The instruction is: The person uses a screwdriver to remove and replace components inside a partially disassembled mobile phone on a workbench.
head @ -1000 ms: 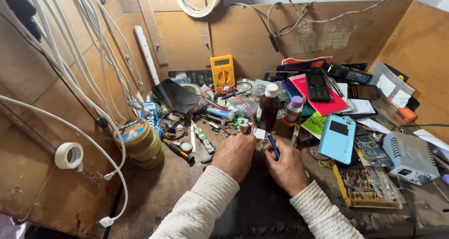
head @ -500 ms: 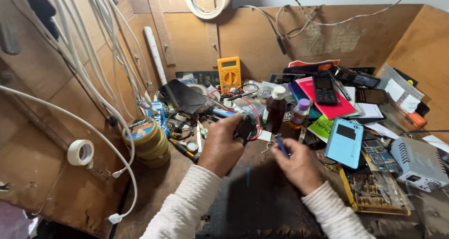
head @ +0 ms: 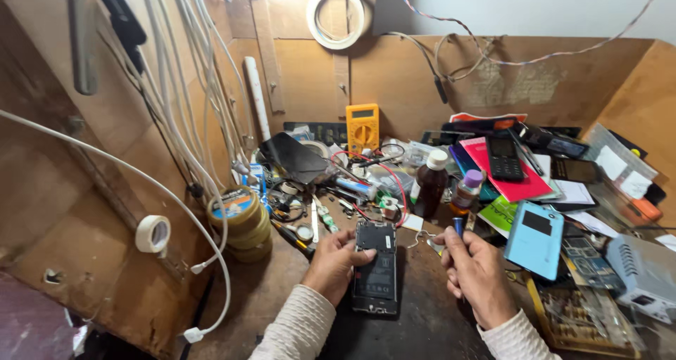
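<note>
An opened smartphone point(head: 374, 267) lies on the wooden bench with its back cover off and its dark innards showing. My left hand point(head: 333, 265) holds it by its left edge, thumb over the upper corner. My right hand point(head: 478, 274) is just right of the phone, fingers closed around a blue-handled screwdriver point(head: 458, 228) that points up. A small metal part point(head: 420, 240) lies between the phone and that hand.
Behind the phone stand a yellow multimeter point(head: 362, 128), a brown bottle point(head: 430, 183) and a smaller bottle point(head: 465, 190). Phones, a red case point(head: 508, 174) and a blue case point(head: 536, 239) crowd the right. Tape rolls point(head: 238, 216) and hanging white cables point(head: 179, 128) fill the left.
The phone has come down from my raised left hand to lie flat on the bench, insides up. My right hand stays beside it with the screwdriver.
</note>
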